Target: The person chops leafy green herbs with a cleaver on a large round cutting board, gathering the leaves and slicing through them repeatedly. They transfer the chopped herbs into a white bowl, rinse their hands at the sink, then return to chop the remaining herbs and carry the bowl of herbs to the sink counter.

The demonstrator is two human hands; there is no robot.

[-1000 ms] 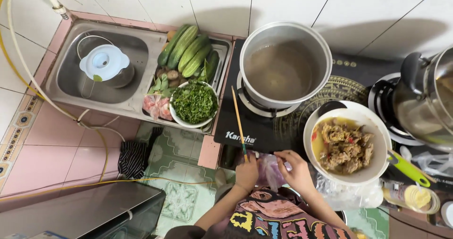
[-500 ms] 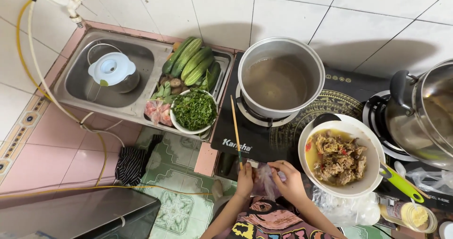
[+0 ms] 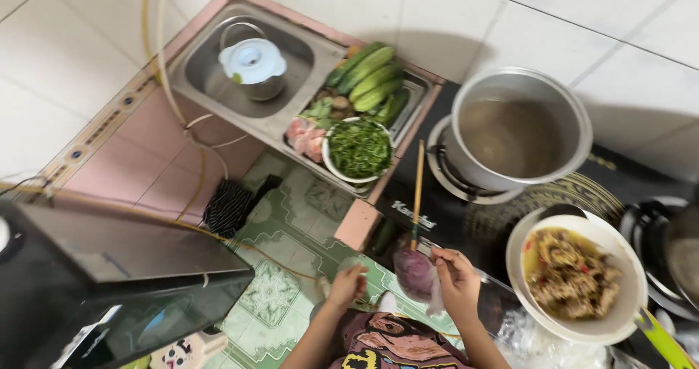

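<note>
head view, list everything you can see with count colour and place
pot: one, silver, on the stove burner
stove: one, black, right of the sink
chopsticks: a pair, wooden, lying on the stove's left edge
bowl of greens: one, white, at the sink's right end
cucumbers: several, green, on the drainboard
small pot: one, steel with pale blue lid, in the sink
bowl of cooked food: one, white, right of the hands
bag: one, clear with purple contents, held by the right hand
left hand: beside the bag
right hand: gripping the bag

Purple onion [image 3: 413,273]; green cucumbers [image 3: 368,77]; pale-blue pot lid [image 3: 253,57]; patterned green floor [image 3: 291,223]
</note>
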